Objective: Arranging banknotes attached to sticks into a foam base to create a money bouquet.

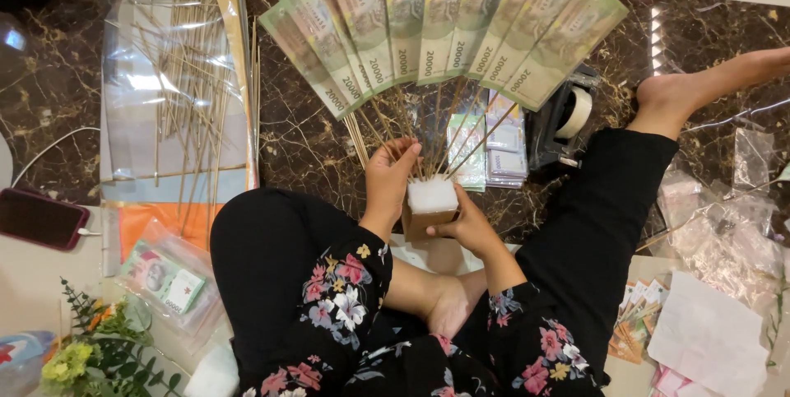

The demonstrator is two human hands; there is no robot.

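Floral sleeves; hands [428,199] steady foam block [432,196], banknote fan [440,23].

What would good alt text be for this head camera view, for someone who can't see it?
Seen from above, a seated person's right hand steadies a small brown box topped with white foam while the left hand touches thin sticks planted in it, each carrying a green banknote, forming a fan. Loose sticks on plastic sheets lie left, a tape dispenser right, on dark marble floor.
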